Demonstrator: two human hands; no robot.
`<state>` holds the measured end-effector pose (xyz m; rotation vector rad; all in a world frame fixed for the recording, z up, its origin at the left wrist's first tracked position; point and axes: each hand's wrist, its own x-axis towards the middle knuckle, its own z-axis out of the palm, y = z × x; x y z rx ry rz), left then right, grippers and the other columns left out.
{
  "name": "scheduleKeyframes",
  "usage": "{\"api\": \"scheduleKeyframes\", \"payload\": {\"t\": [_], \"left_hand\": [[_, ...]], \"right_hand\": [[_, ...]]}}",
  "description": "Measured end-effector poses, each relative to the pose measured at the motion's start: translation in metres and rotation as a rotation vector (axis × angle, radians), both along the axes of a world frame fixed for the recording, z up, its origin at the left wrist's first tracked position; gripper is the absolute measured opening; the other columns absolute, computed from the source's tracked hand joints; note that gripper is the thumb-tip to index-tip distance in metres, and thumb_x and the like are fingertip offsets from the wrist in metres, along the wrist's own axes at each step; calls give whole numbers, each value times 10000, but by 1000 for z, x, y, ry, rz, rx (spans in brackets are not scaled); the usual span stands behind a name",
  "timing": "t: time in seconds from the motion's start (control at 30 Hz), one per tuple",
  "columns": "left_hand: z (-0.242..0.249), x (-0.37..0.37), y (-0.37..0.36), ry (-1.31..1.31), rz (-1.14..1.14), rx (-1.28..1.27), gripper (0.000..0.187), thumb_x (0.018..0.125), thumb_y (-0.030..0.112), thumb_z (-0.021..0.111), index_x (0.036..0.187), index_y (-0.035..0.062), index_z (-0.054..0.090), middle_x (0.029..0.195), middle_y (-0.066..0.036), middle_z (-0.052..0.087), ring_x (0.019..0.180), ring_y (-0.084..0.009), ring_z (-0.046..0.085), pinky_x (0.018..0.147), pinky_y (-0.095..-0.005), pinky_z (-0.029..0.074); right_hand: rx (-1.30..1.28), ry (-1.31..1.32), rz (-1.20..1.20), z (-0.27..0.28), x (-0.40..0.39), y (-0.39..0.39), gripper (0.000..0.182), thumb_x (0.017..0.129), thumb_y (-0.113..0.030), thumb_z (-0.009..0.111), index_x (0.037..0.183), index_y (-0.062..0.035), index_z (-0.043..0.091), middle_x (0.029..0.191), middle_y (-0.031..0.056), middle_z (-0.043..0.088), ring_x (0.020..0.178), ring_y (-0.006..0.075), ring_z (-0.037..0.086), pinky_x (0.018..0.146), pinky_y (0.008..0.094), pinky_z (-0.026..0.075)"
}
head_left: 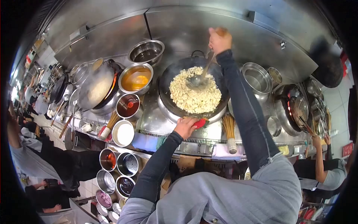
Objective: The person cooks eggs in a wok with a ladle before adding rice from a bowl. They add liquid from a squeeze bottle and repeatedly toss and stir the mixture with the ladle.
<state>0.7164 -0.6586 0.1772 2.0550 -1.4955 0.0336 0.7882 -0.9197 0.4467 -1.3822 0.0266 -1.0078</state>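
A large dark wok (164, 84) sits on the burner in front of me, full of pale yellow, crumbly food like fried rice (190, 99). My right hand (220, 40) is raised over the far side, fingers wrapped round the handle of a ladle (203, 76). The ladle's bowl rests in the food and looks slightly blurred. At the near rim, my left hand (187, 127) is closed on a red cloth (201, 123) pressed against the wok's edge. The cloth partly hides the rim there.
Left of the wok stand a bowl of amber oil (135, 78), a dark-liquid bowl (146, 53) and a white-filled pot (123, 133). Bamboo brushes (229, 130) lie either side. A steaming wok (97, 89) is further left. At right are a metal pot (257, 78) and a co-worker's hand (316, 141).
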Motion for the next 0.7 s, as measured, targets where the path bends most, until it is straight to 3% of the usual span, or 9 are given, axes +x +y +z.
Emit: {"api": "scheduleKeyframes", "payload": {"t": [0.1, 0.13, 0.17, 0.23, 0.3, 0.37, 0.5, 0.6, 0.7], "left_hand": [[4, -1, 3, 93, -7, -18, 300, 886, 294, 581, 1149, 153, 552, 1077, -85, 619, 1069, -247, 564, 920, -461, 335], [18, -3, 6, 91, -1, 91, 340, 879, 318, 590, 1166, 140, 547, 1090, -94, 620, 1061, -262, 572, 915, -457, 343], [34, -1, 2, 82, 9, 190, 382, 872, 342, 600, 1182, 127, 542, 1103, -104, 621, 1052, -277, 579, 910, -452, 351], [48, -4, -6, 2, 9, 159, 352, 884, 410, 564, 1089, 125, 581, 988, -114, 648, 954, -281, 608, 865, -433, 352], [52, -2, -18, -33, 2, 441, 354, 899, 456, 511, 966, 122, 606, 862, -119, 650, 847, -280, 613, 804, -419, 348], [35, -1, -23, -66, 6, 316, 389, 908, 474, 481, 868, 110, 612, 753, -115, 634, 755, -286, 606, 750, -418, 350], [38, -3, -28, -36, -28, 471, 436, 906, 485, 469, 846, 93, 652, 703, -130, 636, 709, -310, 615, 720, -416, 386], [38, 2, -34, -33, 30, 437, 457, 873, 502, 504, 770, 88, 666, 685, -139, 646, 703, -312, 636, 713, -424, 420], [35, -3, -33, -60, 69, 369, 441, 860, 498, 526, 776, 89, 666, 674, -131, 639, 685, -314, 627, 716, -419, 414]], "right_hand": [[8, -24, -74, -36, 3, 18, 283, 859, -154, 642, 639, -75, 481, 514, -7, 478, 417, 85, 472, 384, 258, 380], [-43, 4, 137, -36, -2, 16, 270, 865, -137, 626, 639, -75, 490, 516, 2, 486, 414, 94, 488, 374, 263, 388], [-47, 3, 134, -24, -3, 5, 270, 865, -137, 626, 639, -75, 490, 516, 2, 486, 414, 94, 488, 374, 263, 388], [25, 246, -82, 14, -15, -9, 267, 866, -108, 607, 631, -86, 483, 515, 6, 492, 401, 100, 490, 357, 275, 387], [88, 115, 63, 7, -16, -48, 273, 862, -118, 613, 622, -89, 486, 524, 6, 513, 391, 100, 489, 352, 277, 390], [-29, -111, -244, -17, -11, -59, 263, 858, -140, 623, 634, -96, 492, 525, 2, 516, 393, 94, 490, 353, 267, 393], [47, 133, 119, -6, 7, -12, 254, 849, -124, 624, 647, -80, 477, 515, 13, 501, 395, 96, 470, 365, 274, 380], [63, -82, 41, 0, 7, -4, 225, 840, -121, 634, 671, -69, 493, 525, 9, 500, 402, 95, 468, 372, 276, 376], [-26, -90, 10, -30, 19, -1, 228, 832, -124, 646, 672, -68, 495, 528, 5, 503, 401, 97, 468, 370, 273, 372]]}}
